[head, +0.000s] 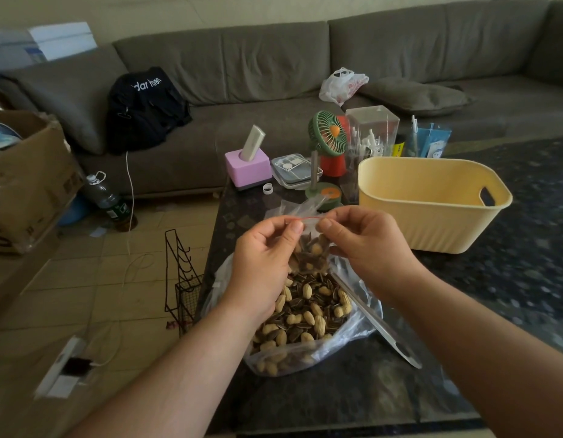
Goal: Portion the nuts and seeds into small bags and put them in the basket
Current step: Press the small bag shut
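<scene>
Big clear plastic bag of peanuts and sunflower seeds (305, 314) lies open near the table's front edge; above it left hand (261, 263) and right hand (365, 245) fingers pinch the small red-striped zip bag (308, 248) top: half-pressed seal risks spilling before the yellow plastic basket (432, 203).

Pale yellow basket (432, 222), speckled dark table (511, 279), grey-brown sofa (242, 58).

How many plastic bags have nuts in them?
2. A small bag is pinched at its top by the left hand and right hand. The big open bag lies on the table below. Others may be hidden.
</scene>
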Demonstrator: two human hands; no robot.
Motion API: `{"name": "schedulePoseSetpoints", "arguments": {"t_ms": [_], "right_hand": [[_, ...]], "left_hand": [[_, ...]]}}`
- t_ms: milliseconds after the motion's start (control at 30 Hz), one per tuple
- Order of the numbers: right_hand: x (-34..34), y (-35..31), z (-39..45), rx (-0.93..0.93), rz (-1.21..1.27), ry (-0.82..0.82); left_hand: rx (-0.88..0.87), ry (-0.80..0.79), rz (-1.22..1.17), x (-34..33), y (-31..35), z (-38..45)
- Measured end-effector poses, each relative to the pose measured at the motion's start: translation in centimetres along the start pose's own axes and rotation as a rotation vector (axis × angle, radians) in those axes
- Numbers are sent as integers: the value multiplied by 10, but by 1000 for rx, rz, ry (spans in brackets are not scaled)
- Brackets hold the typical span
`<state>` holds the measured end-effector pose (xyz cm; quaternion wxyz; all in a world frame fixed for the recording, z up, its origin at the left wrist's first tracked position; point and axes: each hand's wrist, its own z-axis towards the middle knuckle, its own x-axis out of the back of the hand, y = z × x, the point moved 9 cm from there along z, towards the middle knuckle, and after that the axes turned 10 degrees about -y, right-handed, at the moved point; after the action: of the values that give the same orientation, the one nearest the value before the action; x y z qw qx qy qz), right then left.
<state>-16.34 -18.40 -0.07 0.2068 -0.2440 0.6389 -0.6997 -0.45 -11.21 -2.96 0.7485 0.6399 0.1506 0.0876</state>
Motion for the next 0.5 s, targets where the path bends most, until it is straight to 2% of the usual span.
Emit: {"name": "schedulePoseSetpoints", "arguments": {"t_ms": [133, 500], "right_hand": [[-5, 1, 0, -12, 2, -25], [-3, 1, 0, 36, -94, 36]], "left_hand": [[2, 30, -4, 2, 0, 0], [-33, 14, 135, -4, 4, -3]]}}
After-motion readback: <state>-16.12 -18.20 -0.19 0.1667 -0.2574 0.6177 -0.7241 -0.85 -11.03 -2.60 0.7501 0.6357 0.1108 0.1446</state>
